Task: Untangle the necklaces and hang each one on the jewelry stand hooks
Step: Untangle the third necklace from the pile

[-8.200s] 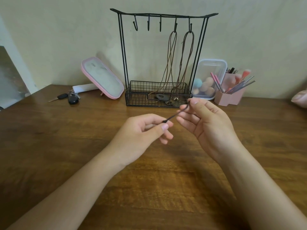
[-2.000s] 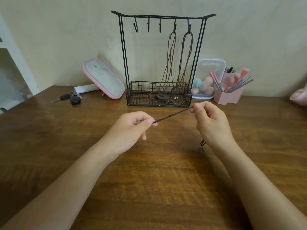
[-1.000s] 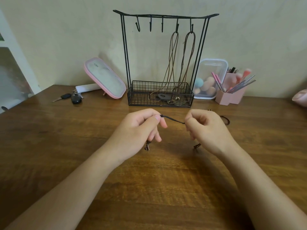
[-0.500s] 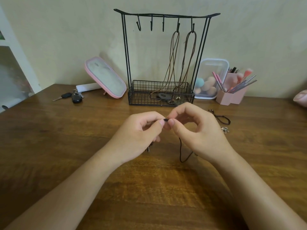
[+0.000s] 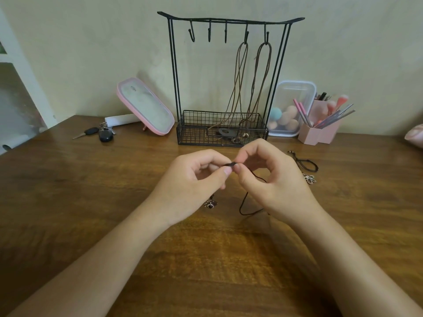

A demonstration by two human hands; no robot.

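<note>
Over the middle of the desk (image 5: 68, 191), the left hand (image 5: 194, 179) and the right hand (image 5: 270, 179) are both pinching the black cord necklace (image 5: 229, 165) between thumb and finger, and its cord is hanging in a loop. Two brown necklaces (image 5: 239, 74) are hanging on the two right hooks (image 5: 266, 36) of the jewelry stand (image 5: 174, 65) by the back edge, and another black necklace (image 5: 306, 163) is lying toward the right edge.

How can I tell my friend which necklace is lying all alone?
Start at the black wire stand, then the pink brush holder on its right. In front of the holder a black cord necklace lies untouched on the table, with a silver flower-shaped charm; the brown necklaces hang on hooks.
</note>
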